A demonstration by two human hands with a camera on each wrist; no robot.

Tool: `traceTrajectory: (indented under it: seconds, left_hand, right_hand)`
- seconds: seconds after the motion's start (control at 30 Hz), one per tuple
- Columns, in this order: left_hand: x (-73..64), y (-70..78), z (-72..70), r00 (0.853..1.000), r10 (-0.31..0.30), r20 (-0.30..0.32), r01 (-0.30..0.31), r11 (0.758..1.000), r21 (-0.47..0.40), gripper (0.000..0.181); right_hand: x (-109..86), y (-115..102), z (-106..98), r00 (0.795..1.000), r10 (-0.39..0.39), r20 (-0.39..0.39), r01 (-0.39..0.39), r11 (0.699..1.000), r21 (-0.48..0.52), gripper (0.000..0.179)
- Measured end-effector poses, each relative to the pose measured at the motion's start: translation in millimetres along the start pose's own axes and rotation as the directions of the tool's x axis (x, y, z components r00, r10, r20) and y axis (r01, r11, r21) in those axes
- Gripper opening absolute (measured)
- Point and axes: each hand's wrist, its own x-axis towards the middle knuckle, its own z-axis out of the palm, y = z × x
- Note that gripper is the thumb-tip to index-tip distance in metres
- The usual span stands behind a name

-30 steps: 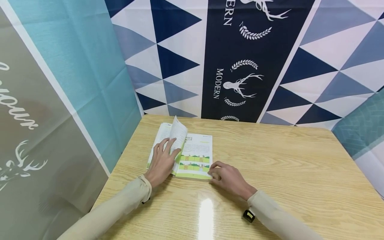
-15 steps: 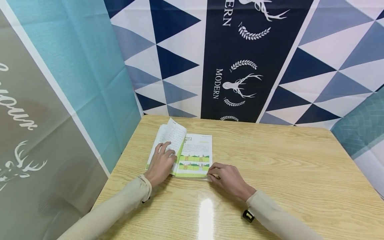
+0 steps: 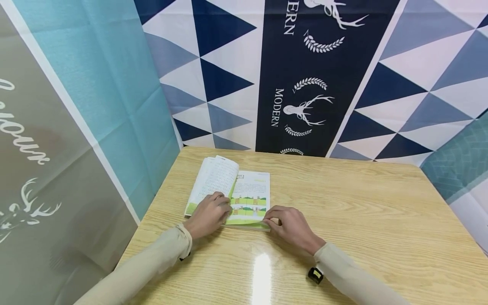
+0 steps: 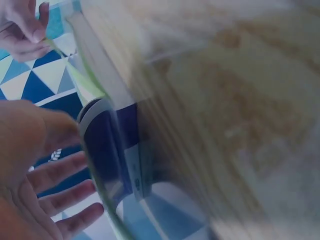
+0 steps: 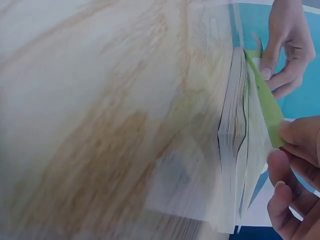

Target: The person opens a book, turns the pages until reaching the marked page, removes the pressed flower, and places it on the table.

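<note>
An open book (image 3: 249, 188) with printed text and green cartoon pictures lies on the table, its left pages (image 3: 215, 176) slightly curved up near the spine. My right hand (image 3: 290, 226) pinches the lower right corner of the right-hand page. In the right wrist view that page (image 5: 270, 112) is raised off the stack, held between thumb and fingertips. My left hand (image 3: 209, 214) rests over the lower part of the book near the spine. Its fingers (image 4: 67, 197) look loosely extended along the page in the left wrist view.
The wooden table (image 3: 350, 212) stretches off to the right of the book. Patterned cloth (image 3: 228, 76) hangs behind the table, and a blue and grey cloth (image 3: 126, 93) hangs along the left side.
My left hand has slid down the book toward the spine, and the leaf that stood up has dropped leftward. The right hand has lifted the lower right page corner.
</note>
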Motion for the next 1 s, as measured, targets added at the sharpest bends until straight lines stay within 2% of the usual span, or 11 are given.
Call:
traceTrajectory:
  seconds: [0.13, 0.2, 0.27, 0.43, 0.6, 0.77, 0.83, 0.93, 1.0]
  left_hand:
    - [-1.4, 3.9, 5.1, 1.0, -0.012, 0.026, 0.012, 1.0, 0.006, 0.051]
    - [-2.1, 5.2, 6.6, 0.999, -0.03, 0.037, 0.029, 0.999, 0.019, 0.061]
    - [-2.7, 5.9, 7.1, 0.998, -0.039, 0.038, 0.038, 0.999, 0.022, 0.063]
    - [-3.4, 6.1, 6.4, 0.999, -0.05, 0.011, 0.049, 0.998, 0.025, 0.053]
    - [-2.3, 5.4, 5.1, 0.998, -0.067, -0.018, 0.067, 0.997, 0.029, 0.042]
    - [-2.4, 4.3, 3.6, 0.991, -0.112, -0.078, 0.114, 0.993, 0.027, 0.041]
    - [-2.6, 3.8, 3.1, 0.983, -0.144, -0.115, 0.145, 0.989, -0.002, 0.053]
    - [-1.8, 2.6, 2.9, 0.967, -0.196, -0.162, 0.192, 0.981, -0.041, 0.082]
    - [-0.8, 1.6, 2.4, 0.958, -0.219, -0.185, 0.214, 0.976, -0.046, 0.094]
  right_hand:
    - [0.2, -0.4, 0.7, 0.999, -0.018, -0.036, 0.017, 1.0, -0.015, 0.004]
    - [0.7, -0.8, 0.8, 0.998, -0.037, -0.059, 0.036, 0.999, -0.019, 0.004]
    - [1.3, -1.1, 0.8, 0.995, -0.056, -0.082, 0.055, 0.998, -0.019, 0.003]
    - [1.9, -0.7, -0.3, 0.986, -0.086, -0.146, 0.087, 0.996, 0.001, 0.007]
    - [0.7, 0.6, -3.7, 0.982, -0.015, -0.19, 0.018, 1.0, 0.015, 0.024]
    - [-1.2, 1.7, -4.4, 0.992, 0.056, -0.117, -0.056, 0.998, -0.001, 0.029]
    - [-2.6, 2.6, -3.3, 0.995, 0.074, -0.059, -0.075, 0.997, -0.016, 0.029]
    - [-5.5, 4.4, -1.0, 0.996, 0.089, 0.025, -0.088, 0.995, -0.044, 0.03]
    - [-7.5, 5.4, 0.3, 0.994, 0.089, 0.065, -0.085, 0.994, -0.068, 0.031]
